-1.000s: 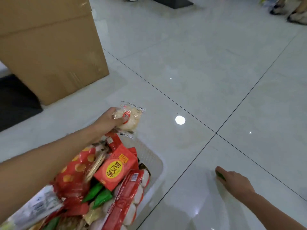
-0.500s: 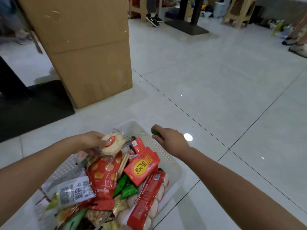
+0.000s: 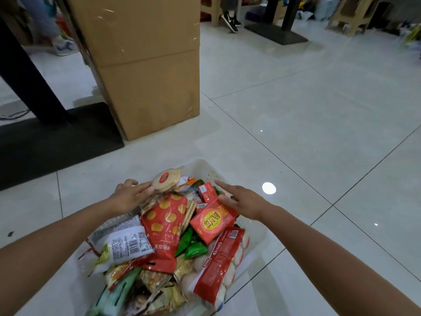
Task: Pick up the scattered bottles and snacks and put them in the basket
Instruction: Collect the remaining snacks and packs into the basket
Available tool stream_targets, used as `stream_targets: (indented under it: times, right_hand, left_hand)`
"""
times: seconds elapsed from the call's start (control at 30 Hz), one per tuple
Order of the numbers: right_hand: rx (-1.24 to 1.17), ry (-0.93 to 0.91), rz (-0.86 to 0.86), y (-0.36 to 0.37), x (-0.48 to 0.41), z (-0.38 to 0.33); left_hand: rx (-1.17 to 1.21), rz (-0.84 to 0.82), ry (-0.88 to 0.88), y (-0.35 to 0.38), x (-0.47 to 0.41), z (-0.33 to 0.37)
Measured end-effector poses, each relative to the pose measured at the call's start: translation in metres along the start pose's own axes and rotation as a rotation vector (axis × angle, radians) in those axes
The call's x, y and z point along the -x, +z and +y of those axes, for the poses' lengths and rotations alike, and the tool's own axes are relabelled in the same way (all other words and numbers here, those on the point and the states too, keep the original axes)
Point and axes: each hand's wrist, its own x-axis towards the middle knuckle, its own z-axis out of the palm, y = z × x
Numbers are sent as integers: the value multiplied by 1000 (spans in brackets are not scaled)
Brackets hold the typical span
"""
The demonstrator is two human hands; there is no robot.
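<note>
The white plastic basket (image 3: 205,166) sits on the floor, heaped with snack packets. A round rice cracker packet (image 3: 167,180) lies on the far end of the pile. My left hand (image 3: 129,196) is just left of it, fingers straight, fingertips touching its edge. My right hand (image 3: 243,201) hovers over the right side of the pile with fingers spread, above an orange-red box (image 3: 213,221) and a small green packet (image 3: 219,191). A red bag with yellow dots (image 3: 166,222) and a long red sausage pack (image 3: 218,263) lie in the middle.
A tall cardboard box (image 3: 148,71) stands just beyond the basket. A black table base (image 3: 45,137) lies at the left. Another black base (image 3: 275,34), wooden stools and a person's shoes (image 3: 230,20) are at the back. Tiled floor spreads to the right.
My left hand let go of the round cracker packet onto the pile. My right hand brought a small green packet from the floor to the basket and opened over it.
</note>
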Motion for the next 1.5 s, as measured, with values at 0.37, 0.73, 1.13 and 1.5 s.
stream_targets:
  times: [0.37, 0.73, 1.13, 1.5]
  right_hand:
    - [-405, 308, -142, -6, 19, 10]
    - [-399, 330, -91, -7, 26, 24]
    - [-452, 339, -69, -7, 23, 28]
    - [-204, 690, -183, 4, 42, 41]
  left_hand:
    - [-71, 90, 46, -3, -2, 12]
    - [-296, 116, 175, 1, -11, 54]
    - [170, 147, 263, 13, -8, 50]
    - [-33, 90, 317, 49, -8, 50]
